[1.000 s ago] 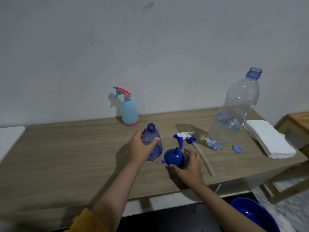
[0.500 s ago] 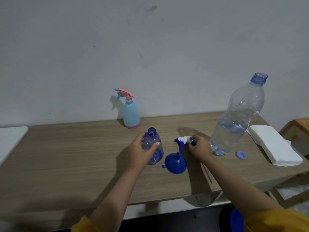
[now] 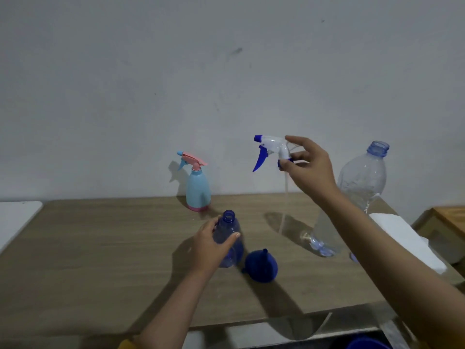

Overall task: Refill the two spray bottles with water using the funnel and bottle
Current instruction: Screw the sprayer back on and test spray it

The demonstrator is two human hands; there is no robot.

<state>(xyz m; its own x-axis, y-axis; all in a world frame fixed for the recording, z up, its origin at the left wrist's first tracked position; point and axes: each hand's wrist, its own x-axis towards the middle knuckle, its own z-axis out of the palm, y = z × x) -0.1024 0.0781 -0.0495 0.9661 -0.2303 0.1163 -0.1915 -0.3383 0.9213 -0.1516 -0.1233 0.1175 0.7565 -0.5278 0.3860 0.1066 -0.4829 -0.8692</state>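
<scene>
The right hand (image 3: pixel 305 165) now holds the white-and-blue trigger sprayer head (image 3: pixel 273 151) up in the air, well above the desk (image 3: pixel 100 248), pinching it at its blue collar between thumb and fingertips, with the thin dip tube hanging down below; half a second ago that sprayer head lay on the desk beside the funnel and the hand was only closing on it. The left hand (image 3: pixel 210 244) has stayed where it was, its fingers and thumb wrapped round the open-necked blue spray bottle (image 3: pixel 229 238), which stands upright on the desk. The blue funnel (image 3: pixel 261 266) rests mouth-down just to the right of that bottle, untouched. This suggests the cap is being brought back toward the blue bottle, though whether that bottle already holds water cannot be told from here. The large clear water bottle (image 3: pixel 357 192), uncapped and only partly full, stands farther to the right of the blue bottle, behind the raised arm. The second spray bottle (image 3: pixel 197 188), pale blue with a pink trigger, stands behind the blue bottle by the wall, its head on. No brand, label or writing can be read on any item.
</scene>
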